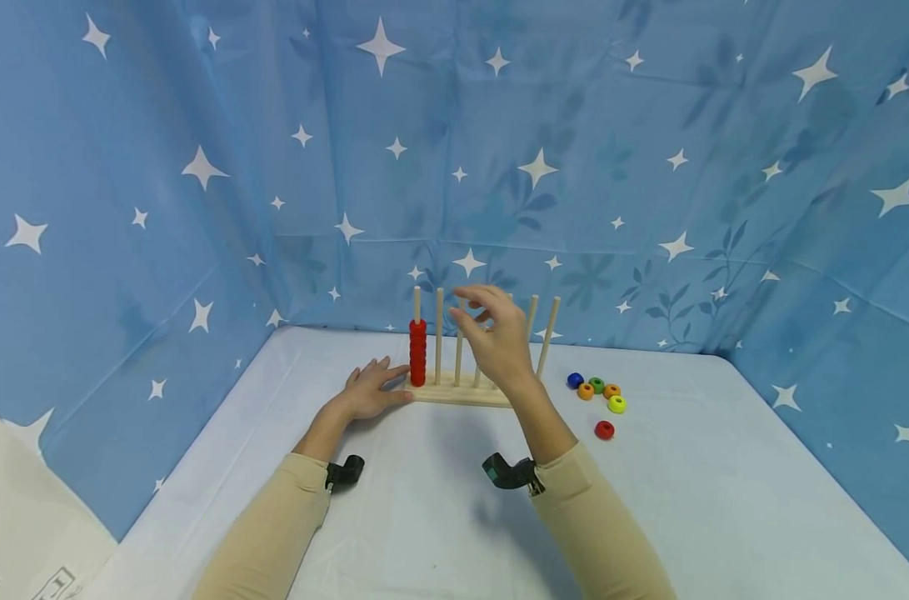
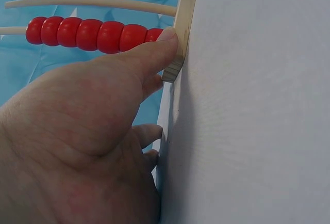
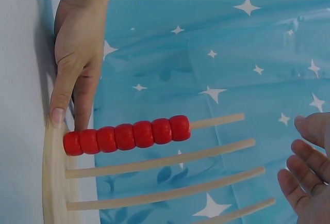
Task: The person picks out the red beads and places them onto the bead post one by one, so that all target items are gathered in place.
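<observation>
My left hand [image 1: 367,390] grips the left end of a wooden bead rack [image 1: 454,395]. Its thumb [image 2: 167,41] lies against the front of the base, with a finger behind the end. Upright pegs stand in a row along the rack. The leftmost peg carries a column of several red beads [image 1: 418,354]; the neighbouring pegs beside it [image 3: 160,161] are bare. Above the rack, in front of the middle pegs, my right hand [image 1: 495,333] is raised with thumb and fingers apart and nothing between them. It hides parts of the pegs behind it.
To the right of the rack lie loose beads: a blue one [image 1: 575,380], a green one [image 1: 596,385], two orange ones [image 1: 586,391] and a yellow one [image 1: 616,404]. A red bead [image 1: 605,430] lies nearer. A blue star-patterned curtain [image 1: 454,208] hangs behind the white table [image 1: 724,500].
</observation>
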Motion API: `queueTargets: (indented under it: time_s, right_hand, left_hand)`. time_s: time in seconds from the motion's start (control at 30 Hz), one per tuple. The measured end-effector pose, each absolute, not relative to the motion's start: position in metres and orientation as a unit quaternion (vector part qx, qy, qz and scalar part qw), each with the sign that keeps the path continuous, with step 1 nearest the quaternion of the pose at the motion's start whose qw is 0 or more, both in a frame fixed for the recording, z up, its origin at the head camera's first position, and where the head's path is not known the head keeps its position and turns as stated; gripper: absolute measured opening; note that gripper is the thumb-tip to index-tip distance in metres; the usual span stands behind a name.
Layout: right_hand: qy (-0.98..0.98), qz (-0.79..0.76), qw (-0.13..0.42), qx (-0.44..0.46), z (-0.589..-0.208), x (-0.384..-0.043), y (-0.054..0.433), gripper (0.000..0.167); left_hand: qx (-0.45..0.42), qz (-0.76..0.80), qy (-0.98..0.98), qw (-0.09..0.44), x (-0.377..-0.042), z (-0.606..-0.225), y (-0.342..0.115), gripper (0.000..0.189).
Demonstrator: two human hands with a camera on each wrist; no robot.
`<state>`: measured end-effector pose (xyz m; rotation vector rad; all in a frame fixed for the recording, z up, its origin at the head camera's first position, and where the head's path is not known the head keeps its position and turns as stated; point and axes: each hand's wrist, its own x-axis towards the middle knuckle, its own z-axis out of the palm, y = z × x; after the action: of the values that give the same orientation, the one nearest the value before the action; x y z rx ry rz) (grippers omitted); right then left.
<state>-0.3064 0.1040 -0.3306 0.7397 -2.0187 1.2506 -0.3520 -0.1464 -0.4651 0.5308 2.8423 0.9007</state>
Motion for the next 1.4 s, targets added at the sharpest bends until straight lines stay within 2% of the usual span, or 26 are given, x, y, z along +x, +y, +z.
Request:
queueTargets:
  time_s: [0.7,1.4]
  right_hand:
    - [-0.759,0.506,0.308,0.269,-0.354,-0.303,0.116,0.026]
    - [-0.783,0.487,0.298,0.246,-0.353,-0.302,0.14,0.028]
  left_hand:
    - [0.173,0.297,0.937,0.06,-0.351,-0.464,-0.145,0.07]
    - [0.175,0.307,0.933,0.069,-0.353,-0.467,-0.146,0.071]
